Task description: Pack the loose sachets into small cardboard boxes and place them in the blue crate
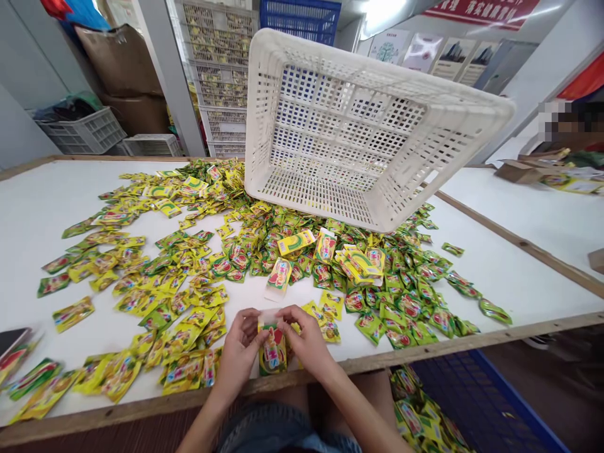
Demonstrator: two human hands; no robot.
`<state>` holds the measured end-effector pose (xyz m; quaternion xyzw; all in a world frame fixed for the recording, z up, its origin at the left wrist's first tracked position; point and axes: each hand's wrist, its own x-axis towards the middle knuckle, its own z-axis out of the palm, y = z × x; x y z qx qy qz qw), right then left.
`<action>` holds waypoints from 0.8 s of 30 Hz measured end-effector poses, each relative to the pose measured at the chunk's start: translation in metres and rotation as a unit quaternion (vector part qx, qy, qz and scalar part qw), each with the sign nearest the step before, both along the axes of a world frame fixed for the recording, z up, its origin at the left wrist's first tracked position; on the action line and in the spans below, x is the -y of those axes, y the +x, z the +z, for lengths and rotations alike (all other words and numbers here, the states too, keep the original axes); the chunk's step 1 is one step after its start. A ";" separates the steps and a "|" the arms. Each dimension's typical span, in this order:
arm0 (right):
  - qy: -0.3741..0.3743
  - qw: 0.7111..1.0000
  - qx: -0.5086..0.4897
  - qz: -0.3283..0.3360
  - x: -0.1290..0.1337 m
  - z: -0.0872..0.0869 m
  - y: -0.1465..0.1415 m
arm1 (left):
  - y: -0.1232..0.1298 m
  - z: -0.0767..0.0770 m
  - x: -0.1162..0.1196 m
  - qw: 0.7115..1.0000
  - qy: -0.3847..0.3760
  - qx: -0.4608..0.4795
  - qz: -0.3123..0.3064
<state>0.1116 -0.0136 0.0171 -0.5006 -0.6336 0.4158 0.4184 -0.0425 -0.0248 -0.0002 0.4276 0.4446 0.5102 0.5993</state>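
Near the table's front edge, my left hand (pixel 243 345) and my right hand (pixel 304 336) pinch the white top flap of a small green and yellow candy box (pixel 272 352) from both sides. The box stands between them with its printed front facing me. Just beyond lies another small box (pixel 278 277) with a white flap. A yellow box (pixel 296 242) and a stack of flat boxes (pixel 361 263) rest on the candy packets. Yellow packets (pixel 189 330) lie to the left, and green packets (pixel 408 305) to the right.
A large white crate (pixel 330 195) lies tipped on its side at the back of the table (pixel 28 233). Beneath the right front edge, a blue crate (pixel 491 396) stands beside more packets. A phone (pixel 13 340) is at the far left. Stacked crates (pixel 221 82) stand behind.
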 end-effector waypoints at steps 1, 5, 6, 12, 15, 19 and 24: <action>-0.003 1.000 -0.010 -0.004 0.001 0.000 0.000 | 0.000 0.000 0.000 1.000 0.000 0.015 0.003; 0.021 0.999 0.009 0.022 0.004 0.004 0.001 | -0.002 0.002 0.000 0.999 0.004 -0.026 -0.026; 0.029 0.999 0.019 0.027 0.005 0.006 0.001 | -0.003 0.004 0.000 0.999 0.006 -0.039 -0.027; 0.027 0.999 0.035 -0.014 0.009 0.007 -0.004 | -0.001 0.005 0.002 0.998 -0.003 -0.063 0.005; 0.003 0.999 0.036 -0.031 0.007 0.005 -0.006 | 0.001 0.003 0.000 0.996 -0.008 -0.088 0.010; -0.028 0.998 0.038 -0.035 0.003 0.006 -0.008 | 0.002 0.003 -0.005 0.993 -0.001 -0.120 0.022; -0.023 0.999 0.035 -0.031 0.004 0.007 -0.007 | 0.000 0.002 -0.004 0.995 0.001 -0.095 0.007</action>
